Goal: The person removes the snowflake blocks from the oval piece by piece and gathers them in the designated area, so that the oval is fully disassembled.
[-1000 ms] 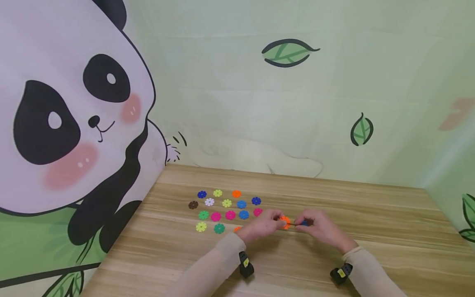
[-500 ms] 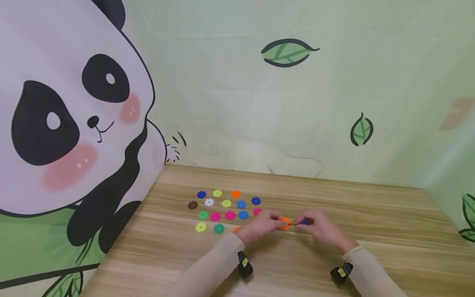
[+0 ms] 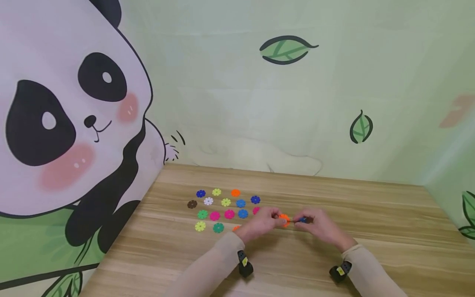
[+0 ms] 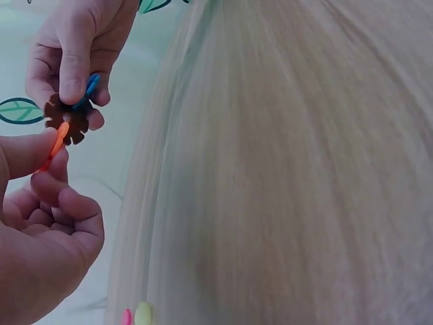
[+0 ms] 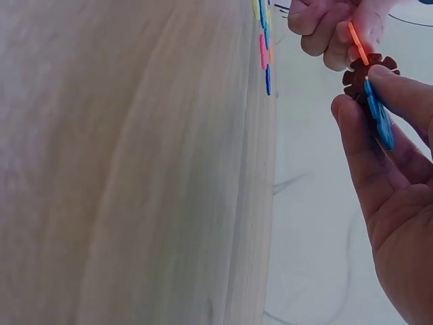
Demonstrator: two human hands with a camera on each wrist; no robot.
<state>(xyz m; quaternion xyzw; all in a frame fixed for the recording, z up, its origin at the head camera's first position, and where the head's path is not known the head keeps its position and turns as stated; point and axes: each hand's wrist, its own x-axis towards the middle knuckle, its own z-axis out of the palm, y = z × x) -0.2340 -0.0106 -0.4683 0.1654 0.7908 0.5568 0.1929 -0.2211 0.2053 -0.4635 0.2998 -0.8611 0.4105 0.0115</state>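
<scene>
My left hand (image 3: 261, 225) pinches an orange notched snowflake disc (image 3: 285, 218) between thumb and forefinger. Opposite it, my right hand (image 3: 322, 227) holds a brown snowflake disc (image 4: 78, 128) that has a blue disc (image 5: 380, 120) set crosswise in its edge. In both wrist views the orange disc meets the brown one at the rim, standing across it. How deep the notches are pushed together cannot be told. Fingers cover part of each disc. All three are held up off the table.
Several loose snowflake discs lie flat on the wooden table (image 3: 371, 214) left of the hands, among them a white disc (image 3: 208, 201), a dark brown disc (image 3: 192, 204) and a green disc (image 3: 218, 227). A printed panda wall stands at the left and behind.
Both hands stay nearly in place with the discs between them. The blue disc in my right hand shows at a slightly different angle. The head view has shifted a little.
</scene>
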